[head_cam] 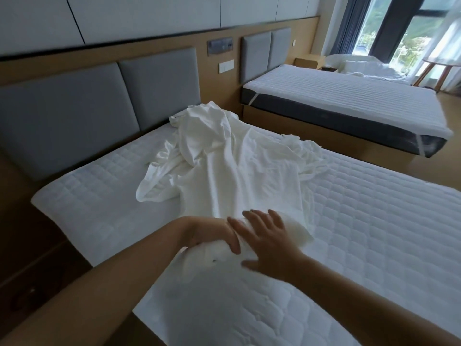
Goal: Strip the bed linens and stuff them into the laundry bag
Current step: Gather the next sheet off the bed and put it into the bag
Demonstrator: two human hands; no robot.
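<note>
A crumpled white sheet (224, 161) lies loose across the quilted mattress pad (374, 221) of the near bed, stretching from the headboard end down to my hands. My left hand (212, 233) grips the bunched near end of the sheet, fingers curled round the fabric. My right hand (269, 238) lies over that same bunch with its fingers spread and straight, touching the cloth. No laundry bag is in view.
A grey padded headboard (99, 106) backs the near bed. A second stripped bed (349, 101) stands to the right across a narrow aisle. White linens (361, 67) are piled by the window, beside a wooden table (439, 68). The wooden bed frame (74, 290) runs along my left.
</note>
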